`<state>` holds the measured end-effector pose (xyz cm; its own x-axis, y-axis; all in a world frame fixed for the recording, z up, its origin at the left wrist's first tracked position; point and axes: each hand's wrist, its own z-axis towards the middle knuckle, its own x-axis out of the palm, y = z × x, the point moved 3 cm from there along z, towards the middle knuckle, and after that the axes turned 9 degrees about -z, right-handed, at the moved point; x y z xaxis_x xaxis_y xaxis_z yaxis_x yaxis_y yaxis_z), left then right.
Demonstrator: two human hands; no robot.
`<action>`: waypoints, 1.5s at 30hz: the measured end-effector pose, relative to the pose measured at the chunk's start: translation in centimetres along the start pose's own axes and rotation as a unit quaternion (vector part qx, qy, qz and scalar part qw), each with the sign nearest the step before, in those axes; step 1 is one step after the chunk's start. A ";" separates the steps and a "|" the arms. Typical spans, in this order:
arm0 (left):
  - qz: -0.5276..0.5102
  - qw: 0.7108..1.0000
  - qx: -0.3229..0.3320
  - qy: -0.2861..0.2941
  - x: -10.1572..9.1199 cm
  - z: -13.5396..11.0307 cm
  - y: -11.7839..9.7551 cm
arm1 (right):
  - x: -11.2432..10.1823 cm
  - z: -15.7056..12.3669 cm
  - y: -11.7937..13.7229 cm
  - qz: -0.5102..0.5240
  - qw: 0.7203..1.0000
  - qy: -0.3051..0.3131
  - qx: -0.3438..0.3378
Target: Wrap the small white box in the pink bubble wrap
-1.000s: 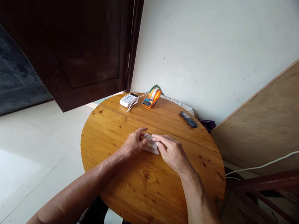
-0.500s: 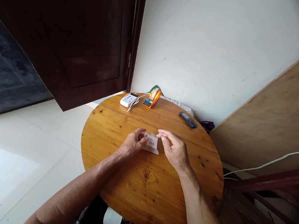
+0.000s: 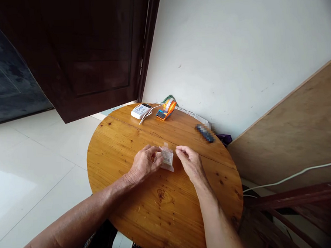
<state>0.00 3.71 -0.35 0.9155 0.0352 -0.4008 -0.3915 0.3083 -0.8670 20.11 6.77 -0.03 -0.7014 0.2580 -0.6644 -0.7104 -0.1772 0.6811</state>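
A small clear plastic package (image 3: 167,158) with a printed label lies on the round wooden table (image 3: 127,140), a flap of film standing up at its far edge. At its left side, my left hand (image 3: 145,162) has curled fingers and thumb against the edge, closed on it. My right hand (image 3: 192,165) is just right of the package, apart from it. Its thumb and forefinger are drawn together in a pinch; whatever may be between them is too small to make out.
Toward the back stand a white box-shaped device (image 3: 140,111) with a white cable and an orange tape dispenser (image 3: 167,110). A dark, blurred-out object (image 3: 205,133) lies at the back right. Beyond are a white wall (image 3: 220,54) and a dark door (image 3: 95,57).
My right hand's fingers have gone from spread to pinched. My left thumb has drawn back a little from the package's top, leaving more of the label showing. The view has shifted slightly.
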 end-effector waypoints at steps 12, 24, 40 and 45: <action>0.052 0.998 -0.006 0.031 0.9 -0.4 0.0 | 3.5 3.8 1.1 0.114 0.986 0.106 0.059; 0.013 0.999 -0.020 0.045 0.8 0.0 0.0 | 0.6 0.3 4.1 0.059 0.994 0.034 -0.085; 0.018 0.997 0.043 0.057 1.0 -0.3 0.0 | -0.8 -5.2 6.9 -0.284 0.899 0.018 -0.332; -0.015 0.997 0.021 0.072 0.7 0.1 -0.2 | -0.6 -5.8 6.7 -0.268 0.907 0.010 -0.323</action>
<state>0.69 3.80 -0.40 0.9024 -0.1106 -0.4165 -0.3578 0.3465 -0.8671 15.38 -0.06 3.16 -0.2408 0.4562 -0.8567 -0.8310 -0.5529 -0.0609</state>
